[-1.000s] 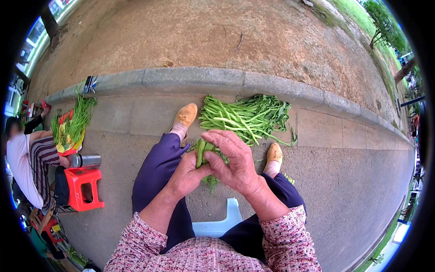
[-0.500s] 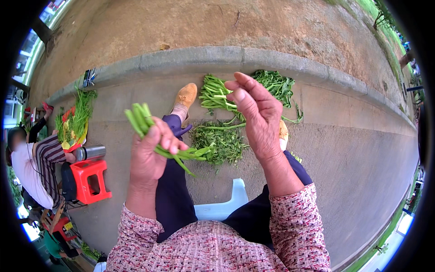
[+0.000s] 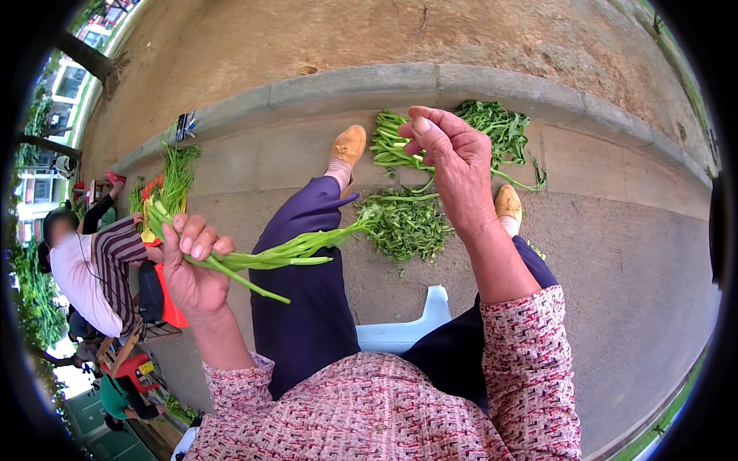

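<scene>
My left hand (image 3: 198,265) is closed around a bunch of green leafy vegetable stems (image 3: 288,255). Their cut ends poke out past the thumb, and the thin tips trail to the right over my left thigh. My right hand (image 3: 460,165) is raised to the right of it, thumb and fingertips drawn together in a pinch; whether anything small is between them I cannot make out. Beyond that hand, on the pavement, lies a pile of trimmed green stems (image 3: 387,142) beside a heap of long leafy greens (image 3: 503,134). Closer to me is a mound of loose picked leaves (image 3: 406,230).
A stone kerb (image 3: 354,88) curves across beyond my feet, with bare earth past it. The light blue plastic stool (image 3: 430,311) is between my legs. At left, a person (image 3: 88,269) in striped trousers sits near a red stool (image 3: 171,303) and more long greens (image 3: 181,173).
My left hand has moved left and slightly down with the stems, which now stretch out more sideways. The right hand's fingers have come closer together. The whole view has shifted, showing more on the left.
</scene>
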The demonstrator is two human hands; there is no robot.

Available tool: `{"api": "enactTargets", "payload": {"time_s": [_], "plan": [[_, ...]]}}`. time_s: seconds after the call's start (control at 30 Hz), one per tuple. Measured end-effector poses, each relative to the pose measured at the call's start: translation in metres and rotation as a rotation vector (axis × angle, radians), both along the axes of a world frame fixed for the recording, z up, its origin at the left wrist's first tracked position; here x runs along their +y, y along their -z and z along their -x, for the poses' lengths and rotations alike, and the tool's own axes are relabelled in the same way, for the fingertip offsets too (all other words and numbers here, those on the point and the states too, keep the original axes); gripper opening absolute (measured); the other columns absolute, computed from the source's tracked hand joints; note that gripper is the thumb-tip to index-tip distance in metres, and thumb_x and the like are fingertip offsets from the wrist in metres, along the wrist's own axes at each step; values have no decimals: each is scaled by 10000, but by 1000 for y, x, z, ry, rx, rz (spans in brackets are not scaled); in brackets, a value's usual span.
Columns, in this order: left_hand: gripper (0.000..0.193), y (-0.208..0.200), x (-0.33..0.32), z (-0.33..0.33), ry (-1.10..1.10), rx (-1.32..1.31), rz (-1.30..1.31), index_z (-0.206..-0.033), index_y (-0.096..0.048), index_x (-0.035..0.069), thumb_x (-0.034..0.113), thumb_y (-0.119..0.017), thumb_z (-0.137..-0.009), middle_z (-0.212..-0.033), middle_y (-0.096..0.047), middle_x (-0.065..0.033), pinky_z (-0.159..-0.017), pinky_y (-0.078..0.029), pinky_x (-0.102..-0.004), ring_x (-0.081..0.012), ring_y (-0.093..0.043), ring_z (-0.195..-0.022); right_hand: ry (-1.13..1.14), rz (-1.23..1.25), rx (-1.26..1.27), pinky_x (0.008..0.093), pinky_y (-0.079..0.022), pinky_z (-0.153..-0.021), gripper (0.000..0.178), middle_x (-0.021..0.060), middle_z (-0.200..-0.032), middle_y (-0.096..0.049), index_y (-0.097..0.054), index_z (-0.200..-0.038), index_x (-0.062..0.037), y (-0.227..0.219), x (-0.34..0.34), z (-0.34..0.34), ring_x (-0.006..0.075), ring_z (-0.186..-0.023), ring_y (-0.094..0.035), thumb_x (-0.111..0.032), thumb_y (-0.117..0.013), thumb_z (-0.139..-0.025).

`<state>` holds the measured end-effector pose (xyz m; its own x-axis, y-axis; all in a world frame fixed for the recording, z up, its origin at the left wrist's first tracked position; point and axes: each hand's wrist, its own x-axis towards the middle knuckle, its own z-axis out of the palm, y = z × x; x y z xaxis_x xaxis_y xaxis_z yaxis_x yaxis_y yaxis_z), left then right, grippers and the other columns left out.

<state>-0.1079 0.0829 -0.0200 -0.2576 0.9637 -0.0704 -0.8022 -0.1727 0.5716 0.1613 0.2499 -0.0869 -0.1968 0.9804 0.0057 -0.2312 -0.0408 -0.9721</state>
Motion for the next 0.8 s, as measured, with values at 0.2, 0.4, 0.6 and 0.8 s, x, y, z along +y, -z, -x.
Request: {"api": "enactTargets", "payload": {"time_s": [0.2,0.4,0.6,0.8], "plan": [[143,-10,-35,34,-63,-173,44,-940,-452,71,210,-450,-976,-727,-438,-12,-679,-357,-321,-134,-447,-636,-20,-6,-23,245,-483,-648,272,79,-825,-659,-622,-1026,85,5,1,2,93,-696,-567,-134,-574,-872],[115,-16,-55,63,-215,-257,114,-886,-463,65,158,-480,-951,-691,-411,-5,-671,-379,-312,-127,-424,-626,-86,-2,-39,247,-475,-641,269,46,-765,-627,-620,-1021,87,15,-2,9,89,-688,-553,-129,-576,-867],[125,-9,-59,75,-468,-250,234,-860,-465,44,137,-494,-938,-685,-424,-15,-688,-412,-328,-146,-443,-638,-259,-123,-276,330,-496,-649,193,146,-705,-639,-655,-933,15,26,-20,21,222,-654,-620,-138,-587,-837],[122,0,-69,96,-534,-256,273,-863,-468,44,139,-491,-934,-671,-420,-19,-675,-419,-334,-157,-450,-637,-453,-291,-616,449,-491,-676,151,188,-728,-630,-673,-823,-33,19,-40,23,366,-726,-623,-145,-572,-804]]}}
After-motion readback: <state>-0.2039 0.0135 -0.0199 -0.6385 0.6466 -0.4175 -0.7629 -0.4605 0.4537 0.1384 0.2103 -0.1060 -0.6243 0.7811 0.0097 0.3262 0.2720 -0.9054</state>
